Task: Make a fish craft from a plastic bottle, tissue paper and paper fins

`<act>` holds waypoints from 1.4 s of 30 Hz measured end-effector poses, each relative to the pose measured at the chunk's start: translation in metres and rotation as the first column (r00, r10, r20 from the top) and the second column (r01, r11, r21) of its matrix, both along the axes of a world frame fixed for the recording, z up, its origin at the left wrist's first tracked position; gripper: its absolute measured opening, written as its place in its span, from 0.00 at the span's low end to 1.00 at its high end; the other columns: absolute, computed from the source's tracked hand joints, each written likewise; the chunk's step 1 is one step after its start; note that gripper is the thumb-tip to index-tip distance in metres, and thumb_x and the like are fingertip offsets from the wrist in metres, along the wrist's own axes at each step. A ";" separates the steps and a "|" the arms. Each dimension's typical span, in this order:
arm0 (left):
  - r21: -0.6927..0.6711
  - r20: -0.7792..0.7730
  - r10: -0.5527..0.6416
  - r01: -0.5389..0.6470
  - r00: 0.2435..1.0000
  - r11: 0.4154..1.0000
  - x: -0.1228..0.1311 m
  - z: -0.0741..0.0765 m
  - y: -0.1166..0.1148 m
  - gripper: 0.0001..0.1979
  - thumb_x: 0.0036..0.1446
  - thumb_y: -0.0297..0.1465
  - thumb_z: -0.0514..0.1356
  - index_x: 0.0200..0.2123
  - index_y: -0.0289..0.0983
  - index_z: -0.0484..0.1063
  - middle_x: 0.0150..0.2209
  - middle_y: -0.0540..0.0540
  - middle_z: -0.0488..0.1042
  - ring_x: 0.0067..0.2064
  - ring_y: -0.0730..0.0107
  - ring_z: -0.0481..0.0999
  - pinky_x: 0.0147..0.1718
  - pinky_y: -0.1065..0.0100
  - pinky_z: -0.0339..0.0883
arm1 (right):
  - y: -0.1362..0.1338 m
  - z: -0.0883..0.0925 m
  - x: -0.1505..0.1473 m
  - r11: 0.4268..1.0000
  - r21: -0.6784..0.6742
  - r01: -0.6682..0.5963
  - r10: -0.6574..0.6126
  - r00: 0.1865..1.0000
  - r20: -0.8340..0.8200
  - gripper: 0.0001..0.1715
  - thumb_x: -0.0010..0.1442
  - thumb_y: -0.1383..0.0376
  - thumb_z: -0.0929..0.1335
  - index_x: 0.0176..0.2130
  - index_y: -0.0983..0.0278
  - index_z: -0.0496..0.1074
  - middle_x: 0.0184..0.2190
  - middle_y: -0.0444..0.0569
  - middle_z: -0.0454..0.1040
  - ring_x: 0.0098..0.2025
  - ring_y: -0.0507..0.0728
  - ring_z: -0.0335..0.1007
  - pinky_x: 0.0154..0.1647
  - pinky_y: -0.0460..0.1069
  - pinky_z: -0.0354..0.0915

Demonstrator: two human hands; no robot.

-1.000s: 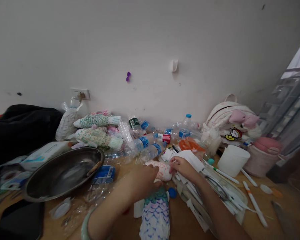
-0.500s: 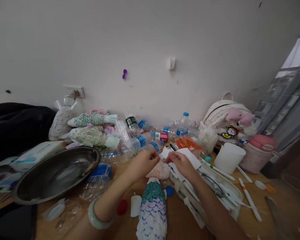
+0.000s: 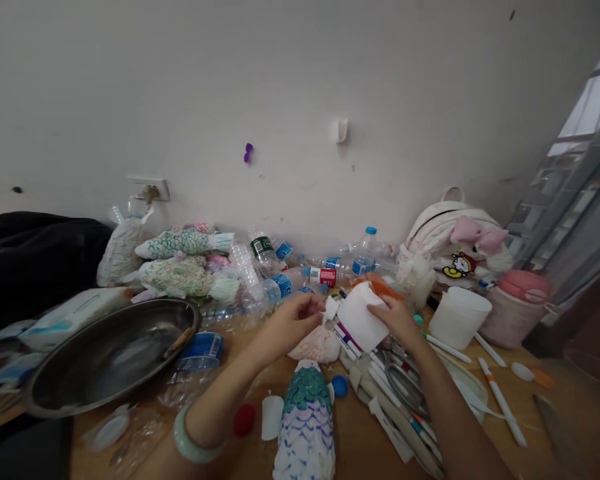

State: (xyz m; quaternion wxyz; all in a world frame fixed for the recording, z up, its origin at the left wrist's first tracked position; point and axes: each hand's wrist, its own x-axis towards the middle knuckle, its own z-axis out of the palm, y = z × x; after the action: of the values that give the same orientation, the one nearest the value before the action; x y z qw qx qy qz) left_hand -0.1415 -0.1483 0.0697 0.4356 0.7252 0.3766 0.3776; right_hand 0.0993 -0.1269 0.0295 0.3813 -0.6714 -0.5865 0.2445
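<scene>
In my right hand (image 3: pixel 397 320) is a white sheet of paper (image 3: pixel 363 317), pinched by its right edge and tilted up over a pouch of markers. My left hand (image 3: pixel 295 321) hovers to the left of the sheet, its fingers loosely bent and apart, with nothing visible in them. Just beyond its fingertips sits a small white piece (image 3: pixel 331 308). Below the hands lies a fish-shaped craft (image 3: pixel 306 413) with a green head end and purple-blue painted scales. A pale piece with orange markings (image 3: pixel 316 345) lies between it and my left hand.
Left stands a large metal basin (image 3: pixel 115 353), with painted fish (image 3: pixel 180 277) behind. Plastic bottles (image 3: pixel 285 283) line the wall. The open marker pouch (image 3: pixel 365 387) holds scissors (image 3: pixel 405 383). A white cup (image 3: pixel 460 317), pink container (image 3: pixel 517 310) and backpack (image 3: pixel 455 233) stand right.
My right hand has moved right and taken hold of the white paper, lifting it off the pouch and uncovering markers and scissors. My left hand stays nearly in place, its fingers a bit looser.
</scene>
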 end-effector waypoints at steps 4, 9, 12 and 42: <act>0.089 -0.059 -0.095 0.100 0.994 0.991 -0.001 0.015 -0.015 0.07 0.52 0.33 0.55 0.25 0.37 0.64 0.27 0.51 0.65 0.33 0.72 0.64 0.36 0.68 0.59 | -0.016 0.011 -0.019 0.960 0.043 -0.278 0.262 0.828 -0.496 0.24 0.42 0.56 0.71 0.38 0.66 0.71 0.29 0.46 0.74 0.27 0.54 0.69 0.27 0.47 0.62; 0.240 -0.129 -0.181 0.208 0.975 0.948 -0.004 0.021 -0.025 0.07 0.54 0.33 0.55 0.26 0.38 0.69 0.52 0.46 0.63 0.55 0.66 0.59 0.54 0.64 0.50 | -0.027 0.010 -0.035 0.867 -0.032 -0.498 0.372 0.687 -0.624 0.21 0.40 0.56 0.74 0.32 0.66 0.73 0.25 0.44 0.74 0.23 0.51 0.66 0.23 0.44 0.58; 0.224 -0.208 -0.218 0.264 0.954 0.938 -0.005 0.021 -0.027 0.08 0.56 0.34 0.54 0.28 0.39 0.69 0.57 0.47 0.60 0.59 0.64 0.55 0.56 0.62 0.50 | -0.030 0.010 -0.039 0.836 -0.066 -0.544 0.392 0.678 -0.622 0.20 0.38 0.56 0.75 0.29 0.67 0.73 0.23 0.44 0.73 0.21 0.50 0.64 0.21 0.44 0.57; 0.075 -0.283 0.006 0.016 0.959 0.997 0.012 0.001 -0.019 0.11 0.54 0.37 0.52 0.29 0.37 0.69 0.33 0.49 0.70 0.36 0.69 0.66 0.36 0.69 0.58 | -0.034 0.015 -0.051 0.846 0.062 -0.530 0.482 0.711 -0.512 0.15 0.43 0.55 0.71 0.25 0.63 0.68 0.20 0.40 0.62 0.22 0.48 0.53 0.22 0.44 0.50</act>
State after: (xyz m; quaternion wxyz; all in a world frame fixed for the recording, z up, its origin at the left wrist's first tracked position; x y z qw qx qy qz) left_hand -0.1300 -0.1669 0.0710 0.3498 0.7888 0.4185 0.2832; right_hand 0.0483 -0.1612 0.0443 0.4100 -0.4121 -0.6142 0.5338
